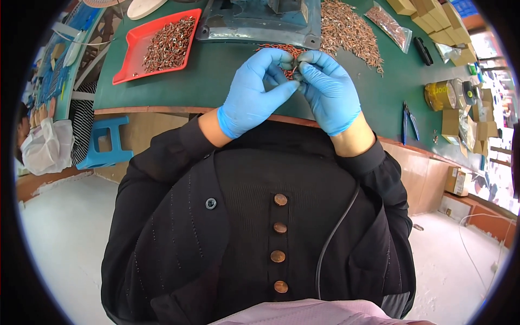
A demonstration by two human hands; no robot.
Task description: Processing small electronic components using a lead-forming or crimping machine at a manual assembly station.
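Plainly, left hand (253, 89) and right hand (329, 89) pinch a tiny copper part (293, 69) together above the worktop's (216, 81) near edge, where slippery gloves could drop it.

My hands (292, 89) wear smooth blue rubber gloves. The bench (216, 81) has a matt green top, the red tray (132, 49) is glossy plastic, the small parts (346, 27) are coppery metal.

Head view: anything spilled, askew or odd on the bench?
Nothing damaged. The one untidy spot: small copper parts lie in a loose heap straight on the green table, right of the grey machine base, while others sit in the red tray. Both hands, left hand and right hand, pinch a few parts.
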